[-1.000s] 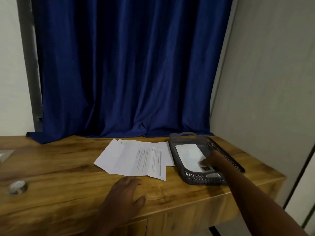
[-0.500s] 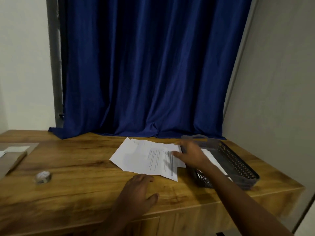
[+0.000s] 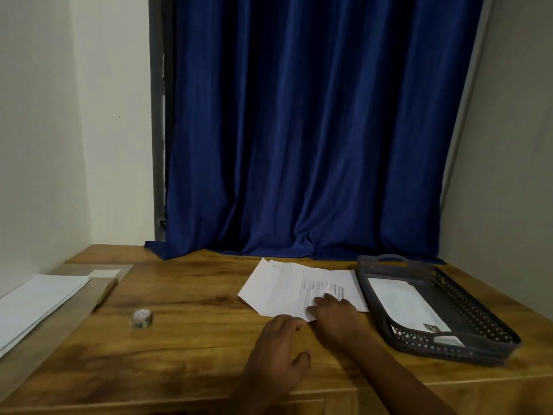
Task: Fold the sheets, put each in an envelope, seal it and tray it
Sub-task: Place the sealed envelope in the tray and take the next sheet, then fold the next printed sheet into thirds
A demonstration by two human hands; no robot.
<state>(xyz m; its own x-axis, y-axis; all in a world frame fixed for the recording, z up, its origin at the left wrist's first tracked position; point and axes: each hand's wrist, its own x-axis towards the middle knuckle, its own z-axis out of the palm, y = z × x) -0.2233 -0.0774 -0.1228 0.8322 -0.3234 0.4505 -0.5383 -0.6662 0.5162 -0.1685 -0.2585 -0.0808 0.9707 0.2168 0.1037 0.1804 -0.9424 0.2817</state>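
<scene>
Both hands (image 3: 305,330) rest on printed sheets (image 3: 299,287); print unreadable.

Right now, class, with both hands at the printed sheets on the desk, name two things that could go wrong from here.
1. The sheets overlap loosely; the right hand resting on them might drag several together, so two could be folded as one.
2. The tray sits near the desk's front right corner; a nudge from the right forearm could push it off.
</scene>
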